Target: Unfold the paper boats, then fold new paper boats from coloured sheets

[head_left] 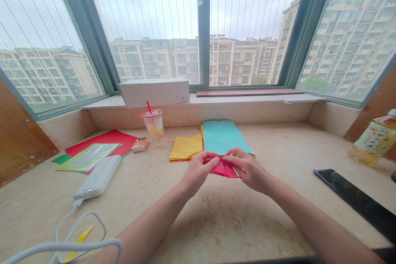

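A small folded piece of red paper (223,168) sits at the middle of the marble counter (216,222). My left hand (198,170) pinches its left edge with fingers closed. My right hand (249,169) presses and pinches its right side, fingers closed too. Just behind the hands lies a teal sheet (224,137) on a stack of coloured paper, with a folded yellow sheet (185,147) to its left.
A plastic cup with a red straw (154,126), a small snack packet (140,144), red and green sheets (105,142), a white power bank (98,177) with cable at left. A white box (154,91) on the sill. A dark phone (355,198) and a tea bottle (375,138) at right.
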`<action>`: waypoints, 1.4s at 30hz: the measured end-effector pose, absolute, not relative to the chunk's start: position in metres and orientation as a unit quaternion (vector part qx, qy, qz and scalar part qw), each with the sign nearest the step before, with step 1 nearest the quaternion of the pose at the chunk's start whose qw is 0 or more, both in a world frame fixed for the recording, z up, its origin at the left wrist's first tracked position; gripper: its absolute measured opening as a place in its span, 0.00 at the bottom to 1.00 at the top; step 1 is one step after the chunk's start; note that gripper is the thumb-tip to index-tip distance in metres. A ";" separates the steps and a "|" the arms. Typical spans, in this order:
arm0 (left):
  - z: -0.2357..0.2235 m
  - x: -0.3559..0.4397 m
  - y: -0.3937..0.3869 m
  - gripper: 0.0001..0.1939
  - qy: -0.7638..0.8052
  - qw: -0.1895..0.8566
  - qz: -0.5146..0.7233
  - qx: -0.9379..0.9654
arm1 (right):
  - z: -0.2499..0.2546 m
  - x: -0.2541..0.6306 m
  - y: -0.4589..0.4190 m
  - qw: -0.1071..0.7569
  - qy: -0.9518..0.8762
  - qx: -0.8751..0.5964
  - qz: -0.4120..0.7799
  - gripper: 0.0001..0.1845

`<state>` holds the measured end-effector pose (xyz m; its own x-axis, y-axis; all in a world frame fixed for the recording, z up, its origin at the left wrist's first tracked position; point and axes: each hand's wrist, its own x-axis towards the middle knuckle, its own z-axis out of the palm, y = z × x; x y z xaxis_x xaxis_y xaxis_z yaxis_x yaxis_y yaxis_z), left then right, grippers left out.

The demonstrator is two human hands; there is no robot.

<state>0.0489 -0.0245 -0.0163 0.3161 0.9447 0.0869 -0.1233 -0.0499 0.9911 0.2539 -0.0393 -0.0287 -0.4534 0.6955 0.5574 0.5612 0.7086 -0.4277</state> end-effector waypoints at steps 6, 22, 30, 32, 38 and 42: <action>-0.021 0.049 -0.025 0.12 0.355 0.584 0.418 0.598 | -0.023 0.253 -0.046 0.294 -0.874 -0.375 0.097 0.17; -0.018 0.046 -0.023 0.12 0.313 0.649 0.437 0.538 | -0.018 0.251 -0.049 0.287 -0.890 -0.306 0.178 0.18; -0.016 0.044 -0.025 0.13 0.278 0.685 0.410 0.534 | -0.020 0.249 -0.047 0.288 -0.878 -0.313 0.219 0.04; -0.015 0.044 -0.026 0.13 0.269 0.689 0.405 0.538 | -0.020 0.250 -0.047 0.291 -0.877 -0.316 0.214 0.03; -0.015 0.044 -0.026 0.13 0.246 0.706 0.396 0.533 | -0.020 0.254 -0.046 0.281 -0.879 -0.331 0.198 0.01; -0.016 0.044 -0.026 0.13 0.242 0.705 0.402 0.531 | -0.019 0.254 -0.046 0.276 -0.878 -0.334 0.202 0.01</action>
